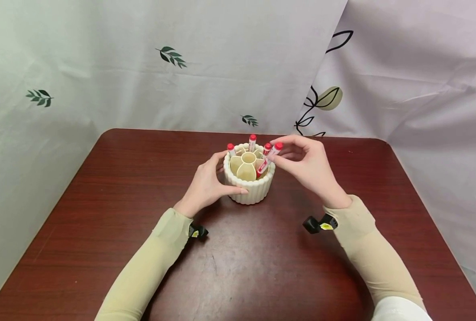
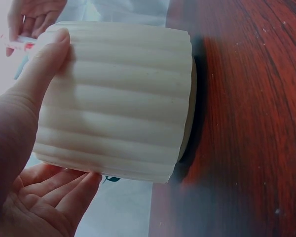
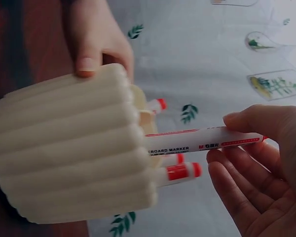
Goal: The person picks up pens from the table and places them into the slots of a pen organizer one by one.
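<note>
A cream, ribbed pen holder with petal-shaped compartments stands upright on the table. My left hand grips its left side; in the left wrist view the thumb lies across the wall near the rim, with fingers on the opposite side. Between thumb and fingers my right hand pinches a white and red whiteboard marker close to its outer end. That marker leans right, its lower end inside a front right compartment. Several other red-tipped markers, such as one at the back, stand in the holder.
The dark red-brown wooden table extends around the holder. A pale curtain with leaf prints hangs right behind the table's back edge. A small black camera is strapped at the right wrist, another at the left.
</note>
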### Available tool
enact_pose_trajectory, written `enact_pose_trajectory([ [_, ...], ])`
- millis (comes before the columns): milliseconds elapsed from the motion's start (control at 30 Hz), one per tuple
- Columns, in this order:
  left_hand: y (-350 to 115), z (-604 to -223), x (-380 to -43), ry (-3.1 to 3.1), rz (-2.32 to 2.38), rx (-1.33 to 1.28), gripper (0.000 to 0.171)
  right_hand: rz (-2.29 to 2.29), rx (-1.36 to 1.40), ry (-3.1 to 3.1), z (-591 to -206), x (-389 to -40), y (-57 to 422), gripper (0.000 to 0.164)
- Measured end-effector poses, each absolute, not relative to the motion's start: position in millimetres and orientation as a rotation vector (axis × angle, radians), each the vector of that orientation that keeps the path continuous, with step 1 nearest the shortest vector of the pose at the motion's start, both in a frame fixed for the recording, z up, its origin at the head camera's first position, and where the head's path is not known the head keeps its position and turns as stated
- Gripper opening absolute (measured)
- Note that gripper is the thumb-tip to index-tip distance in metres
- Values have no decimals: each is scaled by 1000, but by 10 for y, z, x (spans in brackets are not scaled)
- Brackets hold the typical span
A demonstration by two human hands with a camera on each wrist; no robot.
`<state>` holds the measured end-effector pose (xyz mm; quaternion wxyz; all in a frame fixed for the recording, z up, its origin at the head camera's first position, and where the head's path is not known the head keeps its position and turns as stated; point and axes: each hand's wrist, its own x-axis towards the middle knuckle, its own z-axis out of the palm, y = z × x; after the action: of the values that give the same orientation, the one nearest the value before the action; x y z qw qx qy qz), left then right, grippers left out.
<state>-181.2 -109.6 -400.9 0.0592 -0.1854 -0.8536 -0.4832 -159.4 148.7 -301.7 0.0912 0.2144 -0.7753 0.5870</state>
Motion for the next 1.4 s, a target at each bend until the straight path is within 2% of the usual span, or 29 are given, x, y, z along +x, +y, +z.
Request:
enact_pose_trajectory([
  [433, -1093, -4010, -1821, -2571, -1475, -582, 108, 1677, 676, -2368, -3440, -1834, 1488, 27],
  [667, -1089, -4014, -1817, -2572, -1482, -579, 108, 1666, 679, -2374, -3538, -1843, 1506, 26],
  [1067, -1085, -4017, -1816, -2577, -1463, -577, 108, 1664, 639, -2405, -3535, -1824, 1516, 28],
  [1400, -1089, -4028, -1820, -2580, -1475, -582, 109, 1663, 670, -2383, -3203, -1610, 1455, 29],
])
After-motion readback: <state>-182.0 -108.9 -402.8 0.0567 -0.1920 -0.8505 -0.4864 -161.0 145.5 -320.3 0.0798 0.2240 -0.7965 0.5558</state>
